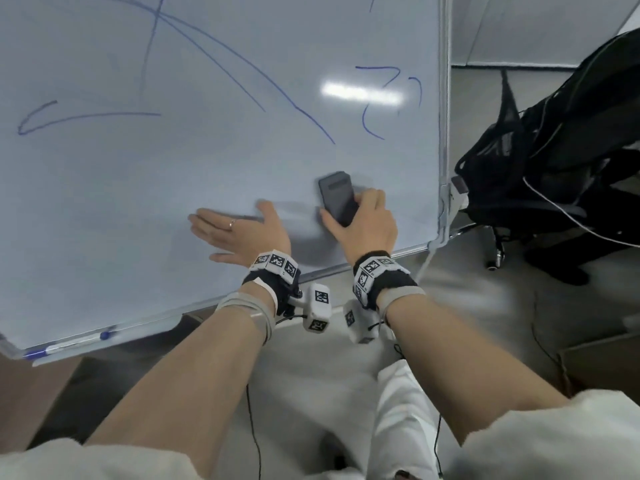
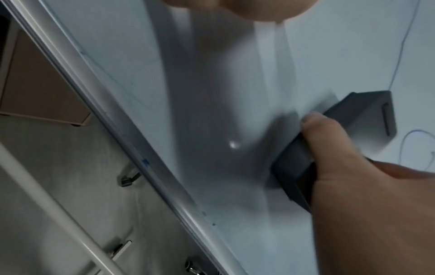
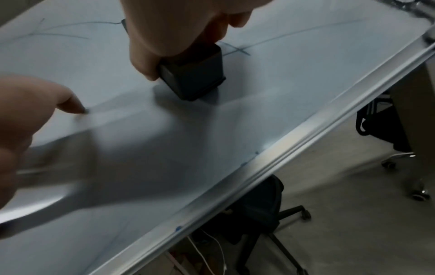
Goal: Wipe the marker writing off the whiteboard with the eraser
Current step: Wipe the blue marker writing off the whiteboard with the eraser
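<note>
The whiteboard (image 1: 145, 188) fills the upper left of the head view, with blue marker strokes (image 1: 249, 81) across its top and more scribbles (image 1: 391, 98) near its right edge. My right hand (image 1: 367, 220) grips a dark grey block eraser (image 1: 337, 197) and holds it against the board's lower right area, below the strokes. The left wrist view shows the eraser (image 2: 353, 134) with the thumb along its side. In the right wrist view the eraser (image 3: 195, 78) stands on the board under the curled fingers. My left hand (image 1: 239, 233) lies flat on the board, fingers straight, left of the eraser.
A blue-capped marker (image 1: 72, 344) lies in the tray along the board's lower edge. A black mesh office chair (image 1: 554, 150) with cables over it stands right of the board's frame (image 1: 443, 133). Grey floor (image 1: 485, 306) lies below.
</note>
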The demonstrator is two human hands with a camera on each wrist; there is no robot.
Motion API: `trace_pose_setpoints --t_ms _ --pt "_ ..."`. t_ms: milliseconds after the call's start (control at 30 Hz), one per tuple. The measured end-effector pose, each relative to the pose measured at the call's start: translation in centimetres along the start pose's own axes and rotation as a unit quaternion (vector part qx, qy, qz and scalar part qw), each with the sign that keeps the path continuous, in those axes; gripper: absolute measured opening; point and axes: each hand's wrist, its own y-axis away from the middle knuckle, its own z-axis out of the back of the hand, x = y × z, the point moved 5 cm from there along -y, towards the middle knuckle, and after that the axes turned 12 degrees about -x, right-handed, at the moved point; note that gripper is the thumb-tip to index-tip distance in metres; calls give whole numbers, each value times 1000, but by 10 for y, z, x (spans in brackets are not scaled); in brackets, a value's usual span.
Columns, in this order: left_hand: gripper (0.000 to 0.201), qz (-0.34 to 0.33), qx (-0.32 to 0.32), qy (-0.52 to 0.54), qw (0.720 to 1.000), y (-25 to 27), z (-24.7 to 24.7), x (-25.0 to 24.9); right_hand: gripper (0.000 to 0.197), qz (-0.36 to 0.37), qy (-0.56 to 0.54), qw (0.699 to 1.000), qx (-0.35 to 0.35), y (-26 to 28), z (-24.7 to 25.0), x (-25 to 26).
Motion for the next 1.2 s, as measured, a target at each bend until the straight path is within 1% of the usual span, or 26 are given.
trace_pose_setpoints --t_ms 100,200,233,300,367,467,533,567,700,767,833,900,933,1067,1133,1200 --pt "98 -20 -5 -9 1000 3 -4 3 60 -100 -8 995 -18 -4 11 -41" --pt "97 -24 3 -4 1000 7 -7 1 51 -204 5 978 -51 1 29 -91" --pt "98 -20 3 -4 1000 9 -7 0 50 -228 12 972 -61 4 33 -107" --pt "99 -11 2 -6 1000 13 -9 -2 56 -279 33 956 -80 10 36 -133" --pt "99 -4 2 -8 1000 15 -9 -1 60 -312 51 944 -96 12 36 -146" --pt "99 -2 2 -10 1000 16 -7 0 61 -325 59 938 -102 10 36 -142" --pt "99 3 5 -9 1000 15 -6 0 60 -320 49 941 -101 8 36 -135" --pt "99 7 7 -8 1000 14 -5 -1 59 -306 44 946 -97 5 37 -129" --pt "99 25 19 0 999 12 -1 -7 58 -194 34 977 -84 -9 39 -93" --pt "98 22 14 8 1000 10 4 -13 59 -140 24 988 -55 -19 38 -66" --pt "95 -9 12 19 1000 4 10 -25 61 -88 -1 996 -30 -33 36 -36" --pt "93 -54 15 36 998 -3 15 -46 61 -52 -23 998 -31 -51 40 -12" --pt "92 -66 15 44 997 -7 18 -58 60 -41 -26 998 -35 -61 44 -2" --pt "91 -70 14 76 995 -18 27 -98 54 -9 -9 998 -57 -97 61 21" --pt "90 -75 8 95 993 -20 28 -112 53 -17 -12 997 -78 -114 70 19" --pt "88 -73 -1 103 992 -21 25 -118 53 -52 -16 994 -92 -129 74 6"
